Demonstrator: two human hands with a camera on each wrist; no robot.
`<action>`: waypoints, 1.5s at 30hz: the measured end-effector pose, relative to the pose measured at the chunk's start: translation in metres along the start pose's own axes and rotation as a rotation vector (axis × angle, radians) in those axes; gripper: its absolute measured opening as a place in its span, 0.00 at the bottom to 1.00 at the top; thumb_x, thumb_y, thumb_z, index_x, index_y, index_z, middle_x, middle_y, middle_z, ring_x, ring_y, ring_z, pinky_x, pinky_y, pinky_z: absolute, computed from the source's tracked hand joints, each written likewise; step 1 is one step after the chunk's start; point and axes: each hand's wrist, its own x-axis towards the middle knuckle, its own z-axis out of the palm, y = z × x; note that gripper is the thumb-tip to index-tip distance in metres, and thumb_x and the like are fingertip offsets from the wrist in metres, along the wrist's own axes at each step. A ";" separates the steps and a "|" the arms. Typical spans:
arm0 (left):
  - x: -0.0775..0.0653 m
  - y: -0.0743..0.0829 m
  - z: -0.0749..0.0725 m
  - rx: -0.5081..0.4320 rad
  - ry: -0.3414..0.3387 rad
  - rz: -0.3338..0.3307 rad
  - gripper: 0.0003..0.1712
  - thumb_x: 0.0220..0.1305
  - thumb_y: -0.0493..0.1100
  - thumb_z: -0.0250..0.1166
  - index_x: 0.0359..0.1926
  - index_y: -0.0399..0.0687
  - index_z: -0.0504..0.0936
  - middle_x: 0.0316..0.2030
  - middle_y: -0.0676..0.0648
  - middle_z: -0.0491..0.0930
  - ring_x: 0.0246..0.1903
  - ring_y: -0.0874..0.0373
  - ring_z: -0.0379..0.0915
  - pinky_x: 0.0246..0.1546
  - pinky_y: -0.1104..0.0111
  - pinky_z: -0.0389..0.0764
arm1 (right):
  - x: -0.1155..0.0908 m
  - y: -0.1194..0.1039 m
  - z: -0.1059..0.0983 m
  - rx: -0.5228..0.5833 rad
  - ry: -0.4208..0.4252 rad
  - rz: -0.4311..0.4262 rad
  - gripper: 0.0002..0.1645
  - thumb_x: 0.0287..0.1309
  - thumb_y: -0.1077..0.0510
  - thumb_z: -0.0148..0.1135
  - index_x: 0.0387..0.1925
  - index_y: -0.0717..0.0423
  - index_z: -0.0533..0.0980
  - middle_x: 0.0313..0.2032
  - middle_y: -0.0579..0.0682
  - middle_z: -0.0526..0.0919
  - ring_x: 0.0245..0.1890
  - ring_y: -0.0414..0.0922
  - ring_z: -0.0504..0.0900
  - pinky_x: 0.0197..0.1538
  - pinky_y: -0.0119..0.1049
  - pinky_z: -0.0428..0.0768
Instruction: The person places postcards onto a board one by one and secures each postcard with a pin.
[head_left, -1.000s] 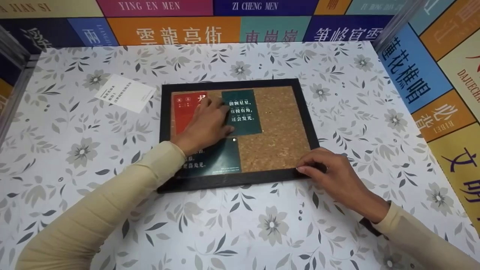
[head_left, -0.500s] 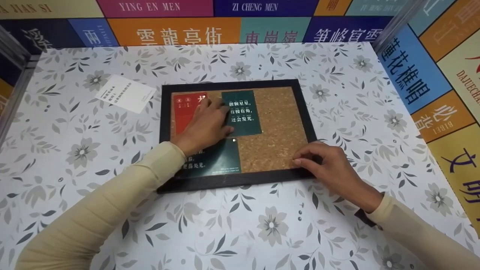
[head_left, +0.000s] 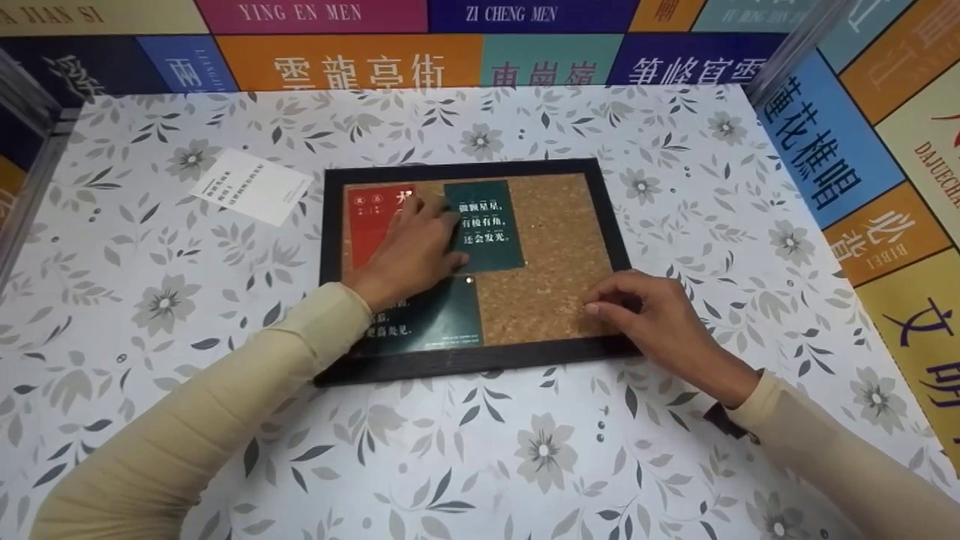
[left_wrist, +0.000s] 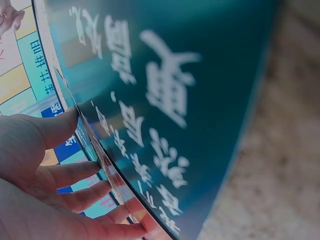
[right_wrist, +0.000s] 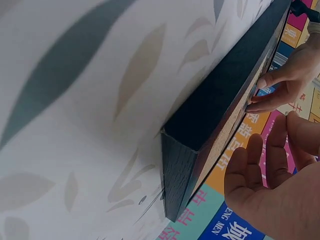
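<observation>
A cork board in a black frame lies on the table with cards on it. My left hand rests on the cards with fingers spread, partly covering a red card and touching the edge of a green card. Below these lies a dark green card with a small white dot, like a pin head, at its top right corner. Thumb and index finger of my right hand pinch a tiny pale thing over the board's lower right; its kind I cannot tell.
A white card with black lettering lies on the floral tablecloth, left of the frame. Colourful panels with lettering stand along the back and the right side of the table.
My right hand has moved up and slightly left, from the frame's lower right corner to over the bare cork. The left hand and the cards stay where they were.
</observation>
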 end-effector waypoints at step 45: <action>0.001 0.000 0.001 0.007 0.011 0.025 0.36 0.76 0.49 0.73 0.75 0.32 0.75 0.77 0.35 0.68 0.76 0.33 0.56 0.82 0.40 0.55 | 0.054 0.000 0.007 0.012 -0.031 0.124 0.05 0.69 0.66 0.74 0.44 0.65 0.89 0.40 0.58 0.92 0.35 0.41 0.84 0.39 0.26 0.79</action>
